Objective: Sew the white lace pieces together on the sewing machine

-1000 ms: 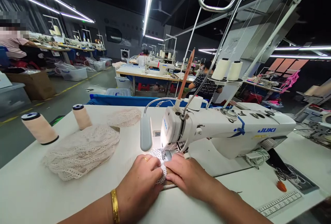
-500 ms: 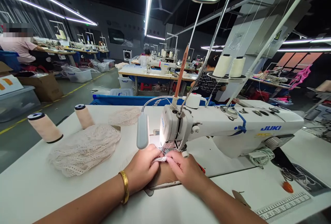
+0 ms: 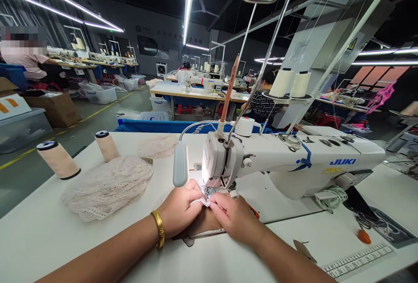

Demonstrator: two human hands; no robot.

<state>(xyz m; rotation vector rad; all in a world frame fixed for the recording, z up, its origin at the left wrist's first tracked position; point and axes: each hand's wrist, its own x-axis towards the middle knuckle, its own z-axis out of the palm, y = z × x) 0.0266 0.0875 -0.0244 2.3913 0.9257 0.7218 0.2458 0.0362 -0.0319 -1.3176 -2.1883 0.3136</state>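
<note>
Right in front of the needle of a white sewing machine (image 3: 261,156), my two hands pinch a narrow strip of white lace trim (image 3: 200,201). My left hand (image 3: 183,207), with a gold bangle at the wrist, is closed on the strip's left part. From the other side my right hand (image 3: 231,215) grips it between thumb and fingers. The presser foot (image 3: 209,192) is just beyond the fingertips, and the lamp lights this spot. A brown surface (image 3: 202,224) shows beneath the hands. Where exactly the lace meets the needle is hidden.
A heap of pale lace (image 3: 111,187) lies on the left of the white table, beside two peach thread cones (image 3: 58,160). A grey lamp (image 3: 180,165) hangs close above my left hand. At right are a ruler (image 3: 359,259) and a coiled cable (image 3: 333,198). Other people sit at machines farther off.
My left hand has shifted slightly, and the lace between the fingers is now more bunched and bent. My right hand has barely moved. The view has shifted a little.
</note>
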